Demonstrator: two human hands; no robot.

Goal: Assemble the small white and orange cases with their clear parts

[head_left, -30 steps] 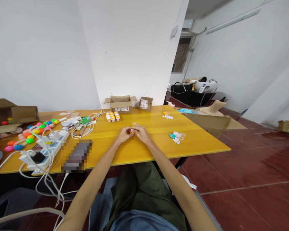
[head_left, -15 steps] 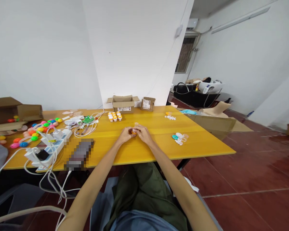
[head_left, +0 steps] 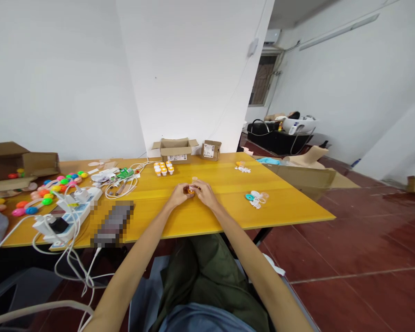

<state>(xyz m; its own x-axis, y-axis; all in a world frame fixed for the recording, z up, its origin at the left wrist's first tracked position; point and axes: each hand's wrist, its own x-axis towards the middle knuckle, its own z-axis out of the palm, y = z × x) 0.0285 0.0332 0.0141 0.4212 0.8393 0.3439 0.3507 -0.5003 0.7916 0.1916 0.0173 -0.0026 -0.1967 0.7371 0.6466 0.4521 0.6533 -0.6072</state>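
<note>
Together, the left hand (head_left: 178,195) and right hand (head_left: 204,193) pinch a small orange plastic piece (head_left: 190,189) between their fingertips, low over the middle of the yellow wooden table (head_left: 210,216), near a cluster of orange-capped white vials (head_left: 163,168) farther back.

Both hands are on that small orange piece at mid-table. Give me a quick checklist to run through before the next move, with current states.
1. Small orange plastic piece held between both hands: ok.
2. Left hand closed on the piece: ok, fingers wrap it.
3. Right hand on the piece: ok, fingertips meet it.
4. Piece over the yellow wooden table, away from the edge: ok.
5. Cluster of small orange-capped white pots apart from the hands: ok, beyond them.
6. How the piece's parts sit together: cannot tell, too small and covered.
</note>
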